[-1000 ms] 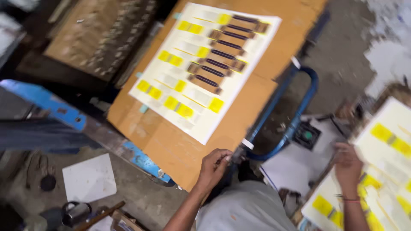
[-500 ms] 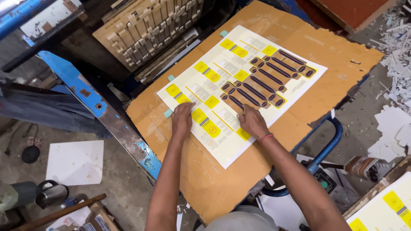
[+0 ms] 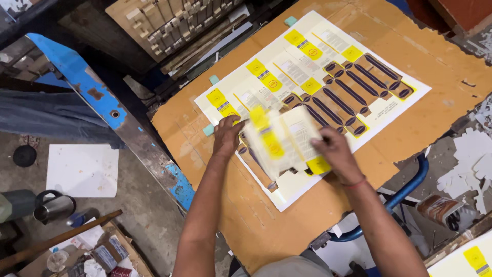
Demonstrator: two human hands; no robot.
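A large printed sheet (image 3: 328,77) with yellow and brown carton patterns lies on a brown cardboard board (image 3: 410,41). A white and yellow cut-out carton piece (image 3: 279,139) is lifted off the sheet's near end, blurred by motion. My left hand (image 3: 228,136) grips the piece's left edge, and my right hand (image 3: 334,154) grips its right edge. Where the piece came from, brown board shows through a gap (image 3: 256,164) in the sheet.
A blue metal machine frame (image 3: 84,84) runs along the board's left side. On the floor lie a white paper (image 3: 82,169), a steel jug (image 3: 54,205) and a wooden stick (image 3: 56,241). Paper scraps (image 3: 471,164) lie at the right, and a blue tube handle (image 3: 405,190) sits under the board.
A second ago my hands were off the sheet at the board's near edge. Half a second ago both pressed flat on the sheet. Now they lift a cut-out piece from it.
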